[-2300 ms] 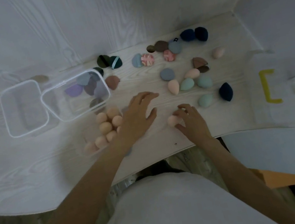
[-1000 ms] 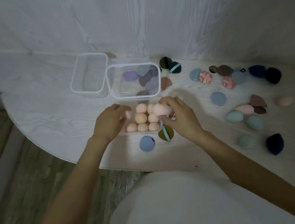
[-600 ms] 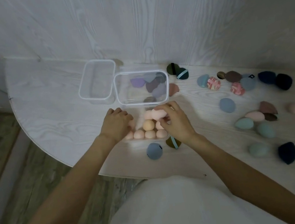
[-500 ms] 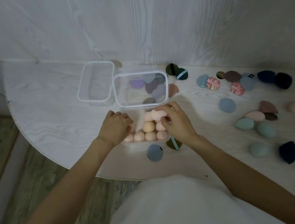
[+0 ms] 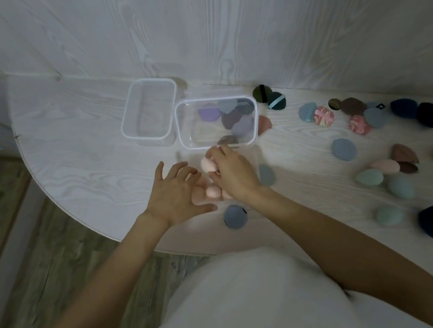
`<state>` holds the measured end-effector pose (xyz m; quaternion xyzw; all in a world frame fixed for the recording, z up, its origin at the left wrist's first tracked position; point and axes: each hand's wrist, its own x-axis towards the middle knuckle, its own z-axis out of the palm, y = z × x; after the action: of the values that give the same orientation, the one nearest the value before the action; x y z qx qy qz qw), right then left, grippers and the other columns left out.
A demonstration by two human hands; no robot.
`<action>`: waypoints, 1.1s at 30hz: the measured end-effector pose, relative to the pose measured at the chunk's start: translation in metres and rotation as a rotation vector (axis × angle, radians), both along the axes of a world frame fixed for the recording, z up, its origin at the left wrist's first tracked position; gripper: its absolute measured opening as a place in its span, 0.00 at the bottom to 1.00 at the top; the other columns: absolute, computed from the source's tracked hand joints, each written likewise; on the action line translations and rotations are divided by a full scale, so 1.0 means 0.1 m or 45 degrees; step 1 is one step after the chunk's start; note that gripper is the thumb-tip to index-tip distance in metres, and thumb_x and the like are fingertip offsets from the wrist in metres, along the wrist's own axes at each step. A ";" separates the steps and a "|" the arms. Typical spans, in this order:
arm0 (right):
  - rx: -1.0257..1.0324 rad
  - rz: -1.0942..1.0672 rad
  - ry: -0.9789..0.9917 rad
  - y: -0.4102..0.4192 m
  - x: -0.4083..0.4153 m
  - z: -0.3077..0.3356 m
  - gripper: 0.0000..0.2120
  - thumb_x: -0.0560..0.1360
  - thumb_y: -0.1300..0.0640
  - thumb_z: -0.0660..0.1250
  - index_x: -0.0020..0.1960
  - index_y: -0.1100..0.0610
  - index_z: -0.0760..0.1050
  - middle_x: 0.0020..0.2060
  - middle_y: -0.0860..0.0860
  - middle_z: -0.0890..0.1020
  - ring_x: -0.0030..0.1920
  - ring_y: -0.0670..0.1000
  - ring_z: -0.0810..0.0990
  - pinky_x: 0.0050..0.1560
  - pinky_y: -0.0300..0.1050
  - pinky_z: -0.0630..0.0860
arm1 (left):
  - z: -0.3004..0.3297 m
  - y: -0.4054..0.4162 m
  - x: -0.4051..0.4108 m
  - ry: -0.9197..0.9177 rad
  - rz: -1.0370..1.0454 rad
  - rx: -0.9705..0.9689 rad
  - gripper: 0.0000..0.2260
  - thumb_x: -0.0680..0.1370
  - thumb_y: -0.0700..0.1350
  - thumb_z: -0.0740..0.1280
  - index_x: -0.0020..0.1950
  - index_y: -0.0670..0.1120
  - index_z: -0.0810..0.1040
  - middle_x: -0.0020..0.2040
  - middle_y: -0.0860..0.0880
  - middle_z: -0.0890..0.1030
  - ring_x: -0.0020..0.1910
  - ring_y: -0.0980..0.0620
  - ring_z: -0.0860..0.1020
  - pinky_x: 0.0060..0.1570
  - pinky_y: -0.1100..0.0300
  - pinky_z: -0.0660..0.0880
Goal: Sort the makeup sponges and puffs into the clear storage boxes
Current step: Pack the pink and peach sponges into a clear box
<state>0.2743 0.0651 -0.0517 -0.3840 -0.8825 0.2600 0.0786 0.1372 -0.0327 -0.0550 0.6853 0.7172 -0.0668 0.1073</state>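
Hands are both down over the nearest clear box, which I can barely make out under them, only a few peach sponges (image 5: pixel 212 192) peeking out between the wrists. My right hand (image 5: pixel 232 172) has its fingertips curled round one pale pink sponge (image 5: pixel 207 164), pinching it just above that pile. My left hand (image 5: pixel 175 192) is spread wide, fingers straight and fanned, holding nothing, right beside the pile on its left. Just behind the hands sits a second clear box (image 5: pixel 181 129) with purple, grey and maroon puffs (image 5: pixel 233 119) inside, and touching its left side is a third clear box (image 5: pixel 127 121) that looks empty to me. On the white wood-grain table (image 5: pixel 76 148) a blue-grey puff (image 5: pixel 235 216) lies near the front edge just below my right wrist, and another greyish one (image 5: pixel 267 174) is just right of that hand, a bit blurry. Further right there's a loose scatter: teal egg sponges (image 5: pixel 369 178), a navy sponge (image 5: pixel 432 221), pink patterned puffs (image 5: pixel 323 116), dark blue puffs (image 5: pixel 417 111) near the wall, and a green puff (image 5: pixel 262 93) by the back panel.
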 end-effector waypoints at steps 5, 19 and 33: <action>0.323 0.224 -0.388 -0.04 -0.04 -0.11 0.10 0.78 0.56 0.59 0.51 0.58 0.77 0.49 0.55 0.79 0.51 0.54 0.73 0.48 0.47 0.70 | -0.08 -0.04 -0.06 0.050 -0.097 0.097 0.31 0.65 0.65 0.70 0.61 0.46 0.77 0.60 0.48 0.77 0.68 0.46 0.67 0.67 0.35 0.51; 0.061 0.192 0.048 0.07 0.24 -0.07 0.13 0.74 0.60 0.64 0.58 0.56 0.77 0.53 0.52 0.81 0.58 0.54 0.70 0.61 0.47 0.67 | -0.07 0.06 0.11 -0.146 0.161 0.026 0.32 0.67 0.64 0.69 0.67 0.52 0.68 0.66 0.47 0.67 0.69 0.48 0.60 0.70 0.40 0.44; 0.416 -0.557 -0.202 0.76 2.53 -0.25 0.16 0.63 0.74 0.62 0.47 0.64 0.80 0.43 0.61 0.82 0.44 0.64 0.78 0.47 0.51 0.74 | 0.02 0.57 1.07 -0.282 -0.120 0.206 0.19 0.70 0.54 0.68 0.57 0.45 0.78 0.52 0.44 0.78 0.52 0.42 0.75 0.50 0.49 0.71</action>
<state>0.5277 0.1411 -0.0762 -0.5668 -0.8122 0.0601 0.1243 0.2437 0.0238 -0.0532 0.7278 0.6710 0.0622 0.1271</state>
